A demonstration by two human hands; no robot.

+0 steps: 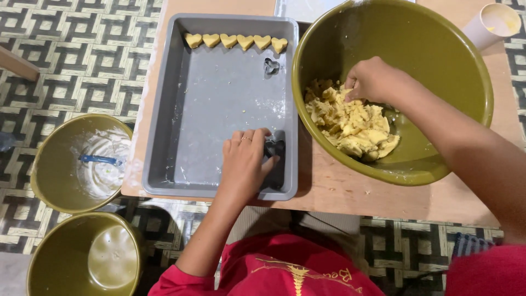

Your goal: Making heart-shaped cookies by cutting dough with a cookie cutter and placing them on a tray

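Observation:
My left hand rests in the near right corner of a grey baking tray, fingers closed around a dark heart-shaped cutter. My right hand is inside a large olive-green bowl, pinching into a lump of yellow dough. Several heart-shaped dough pieces lie in a row along the tray's far edge. A second small metal heart cutter lies in the tray below the right end of that row.
Tray and bowl sit side by side on a wooden table. A pale cup stands at the far right corner. Two olive bowls stand on the patterned floor at left, one floury with a blue-handled utensil, one nearer.

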